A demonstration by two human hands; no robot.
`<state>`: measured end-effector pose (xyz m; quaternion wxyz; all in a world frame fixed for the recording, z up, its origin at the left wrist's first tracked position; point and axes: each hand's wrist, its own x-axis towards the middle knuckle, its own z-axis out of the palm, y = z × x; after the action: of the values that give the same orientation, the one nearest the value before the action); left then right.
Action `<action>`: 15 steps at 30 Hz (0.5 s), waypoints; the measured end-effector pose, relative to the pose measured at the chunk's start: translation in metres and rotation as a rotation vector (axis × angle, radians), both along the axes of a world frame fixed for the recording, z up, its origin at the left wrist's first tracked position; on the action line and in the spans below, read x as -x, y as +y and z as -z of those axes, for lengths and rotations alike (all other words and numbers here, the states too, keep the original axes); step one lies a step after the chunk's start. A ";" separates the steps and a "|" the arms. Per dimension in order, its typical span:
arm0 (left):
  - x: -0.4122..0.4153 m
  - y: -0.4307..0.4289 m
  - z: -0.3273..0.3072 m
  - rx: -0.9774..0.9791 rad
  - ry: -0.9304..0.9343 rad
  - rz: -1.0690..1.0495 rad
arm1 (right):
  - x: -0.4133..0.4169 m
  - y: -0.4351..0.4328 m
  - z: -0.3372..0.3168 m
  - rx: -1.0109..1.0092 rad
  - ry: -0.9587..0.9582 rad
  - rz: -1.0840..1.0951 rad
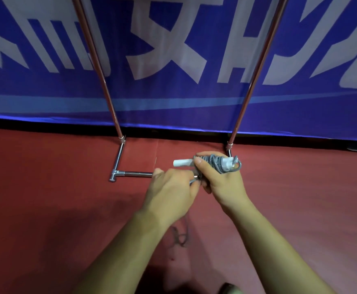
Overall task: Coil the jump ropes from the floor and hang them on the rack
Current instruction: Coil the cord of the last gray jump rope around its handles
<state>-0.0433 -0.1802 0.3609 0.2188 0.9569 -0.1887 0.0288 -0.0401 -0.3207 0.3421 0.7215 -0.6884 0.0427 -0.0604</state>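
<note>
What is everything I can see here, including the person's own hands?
jump rope: one, grey cord wound round white handles, held at centre; a blurred loose tail hangs below.
banner: one, blue with white characters, along the back.
floor: one, red, below the banner.
rack: one, two reddish uprights on chrome feet, standing on the floor before the banner.
left hand: one, pinches the cord beside the bundle.
right hand: one, grips the wound handles.
</note>
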 end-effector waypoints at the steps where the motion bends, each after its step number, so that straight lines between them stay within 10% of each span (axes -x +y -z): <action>1: -0.002 0.001 0.000 0.024 -0.018 0.023 | 0.000 -0.002 0.001 0.038 0.003 0.003; 10: -0.013 0.028 0.008 0.388 0.261 0.121 | 0.003 -0.014 -0.005 0.255 0.276 -0.210; 15: -0.014 0.027 0.013 0.694 0.504 0.086 | 0.004 -0.007 -0.006 -0.163 0.449 -0.268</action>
<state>-0.0290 -0.1532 0.3479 0.5679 0.7950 -0.1483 -0.1533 -0.0436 -0.3276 0.3481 0.7486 -0.6237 0.1149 0.1933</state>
